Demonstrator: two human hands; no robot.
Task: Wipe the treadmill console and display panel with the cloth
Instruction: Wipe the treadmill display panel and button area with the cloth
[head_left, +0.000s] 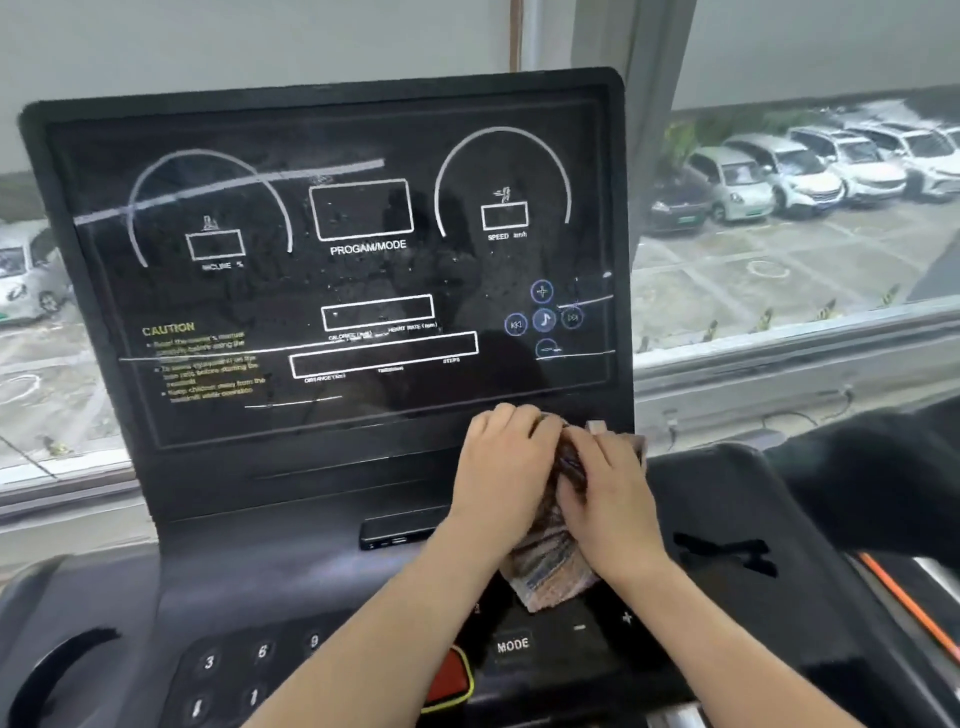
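The black display panel (332, 260) stands upright ahead of me, dusty and speckled, with white gauge outlines and yellow caution text. Below it lies the treadmill console (291, 587) with number keys and a MODE button (512, 645). A brownish striped cloth (550, 571) hangs bunched between my hands, just under the panel's lower right corner. My left hand (501, 467) grips the cloth from the left with curled fingers. My right hand (608, 493) holds it from the right, fingers wrapped over the fabric. Most of the cloth's top is hidden by both hands.
A red stop button (449, 680) sits on the console beneath my left forearm. A dark garment (872, 478) lies over the right handrail. An orange cord (904, 603) runs down the right side. Behind the panel is a window onto a car park.
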